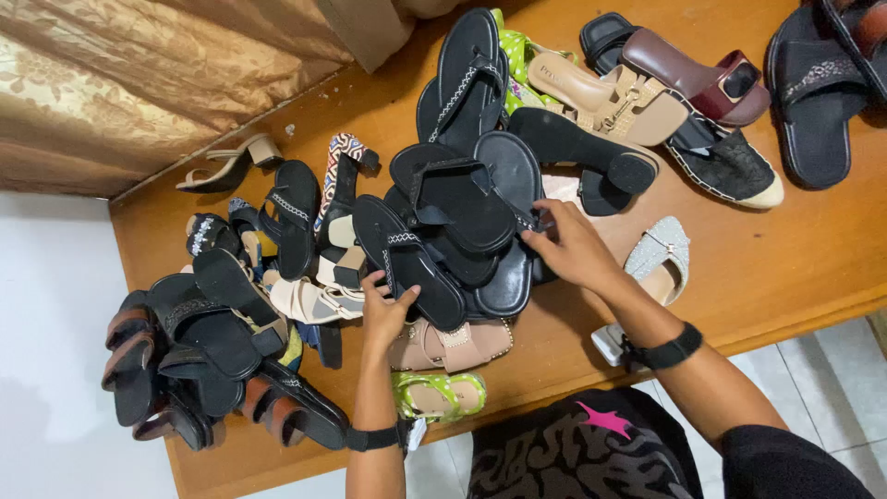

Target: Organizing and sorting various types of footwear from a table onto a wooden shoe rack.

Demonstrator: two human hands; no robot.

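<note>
Sandals heaped at frame centre look unstable: the left hand [386,310] holds a narrow grip on a black braided-strap flat sandal [407,259], the right hand [571,245] pinches a black thong sandal [506,176], and tugging either could spill neighbours off the brown wooden bench [785,259].

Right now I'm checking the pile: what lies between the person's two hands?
In the head view, overlapping black flat sandals fill the stretch between the left hand and right hand; no bare table shows.

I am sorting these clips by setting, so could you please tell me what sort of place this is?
Probably a room in a home, not a shop: women's sandals lie heaped loose on a low wooden platform, a gold patterned curtain hangs behind it, and the floor is tiled.
</note>
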